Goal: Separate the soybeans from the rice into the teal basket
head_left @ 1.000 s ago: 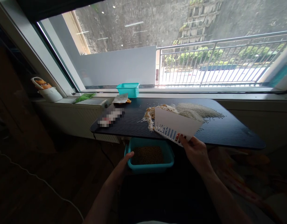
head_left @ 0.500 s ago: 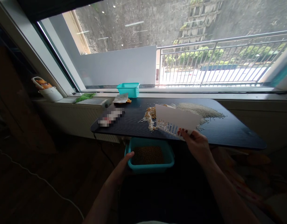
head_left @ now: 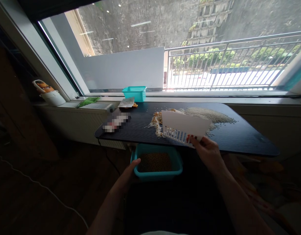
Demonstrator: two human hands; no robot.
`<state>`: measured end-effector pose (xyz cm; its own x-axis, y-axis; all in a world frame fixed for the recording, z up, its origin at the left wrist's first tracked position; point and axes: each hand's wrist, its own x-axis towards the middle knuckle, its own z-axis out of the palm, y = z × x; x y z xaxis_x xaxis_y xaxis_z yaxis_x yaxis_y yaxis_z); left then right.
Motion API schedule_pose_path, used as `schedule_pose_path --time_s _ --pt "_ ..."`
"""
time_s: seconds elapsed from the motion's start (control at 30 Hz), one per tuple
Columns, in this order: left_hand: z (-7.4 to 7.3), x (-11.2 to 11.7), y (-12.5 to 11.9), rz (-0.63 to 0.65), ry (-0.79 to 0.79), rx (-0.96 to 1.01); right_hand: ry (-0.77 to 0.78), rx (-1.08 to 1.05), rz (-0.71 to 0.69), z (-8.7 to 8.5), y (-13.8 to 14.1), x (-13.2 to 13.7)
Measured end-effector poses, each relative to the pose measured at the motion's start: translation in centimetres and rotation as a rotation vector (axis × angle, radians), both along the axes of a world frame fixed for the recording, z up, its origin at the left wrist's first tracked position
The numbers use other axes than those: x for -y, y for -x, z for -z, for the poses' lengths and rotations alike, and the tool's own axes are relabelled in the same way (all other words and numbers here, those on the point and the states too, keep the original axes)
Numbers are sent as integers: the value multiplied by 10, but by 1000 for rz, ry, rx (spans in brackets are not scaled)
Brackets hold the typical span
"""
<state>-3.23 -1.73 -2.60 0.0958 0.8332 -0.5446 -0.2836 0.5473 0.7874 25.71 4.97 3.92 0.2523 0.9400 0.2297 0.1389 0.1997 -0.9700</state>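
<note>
My left hand [head_left: 132, 168] grips the left rim of a teal plastic bin [head_left: 154, 178], its thumb over the edge. Brown beans or pellets [head_left: 156, 162] cover the bin's floor, just below the table's front edge. Pinched in my right hand [head_left: 206, 147] is a white slotted scraper card [head_left: 184, 122], held tilted above the tabletop with its slots toward me. Behind and left of the card lie yellow-brown beans mixed with white grains [head_left: 155, 121]. A wide spread of white rice-like grains [head_left: 207, 115] reaches to the right. The card hides part of both piles.
On the dark table [head_left: 248, 140] a second teal bin [head_left: 138, 94] stands at the back, beside a pale packet [head_left: 126, 102]. A blurred-out object [head_left: 116, 123] lies at the left. A radiator [head_left: 84, 122] and a white pot [head_left: 52, 97] are farther left; a cable hangs below.
The scraper card has shifted very slightly left and down in my right hand. My left hand and the bin stay as they were.
</note>
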Motion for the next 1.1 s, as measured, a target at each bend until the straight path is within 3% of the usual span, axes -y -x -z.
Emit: schedule_pose_path --time_s 0.13,0.47,0.73,1.1 --pt "0 -1 0 -7 -2 9 -12 -24 45 -2 -1 -3" --pt "2 -2 1 6 3 12 -9 70 -5 -8 -7 5" --pt "6 -2 2 0 18 0 -72 146 -7 -12 1 -9" --pt "1 -1 1 -7 4 -13 -48 162 -10 -17 -10 1"
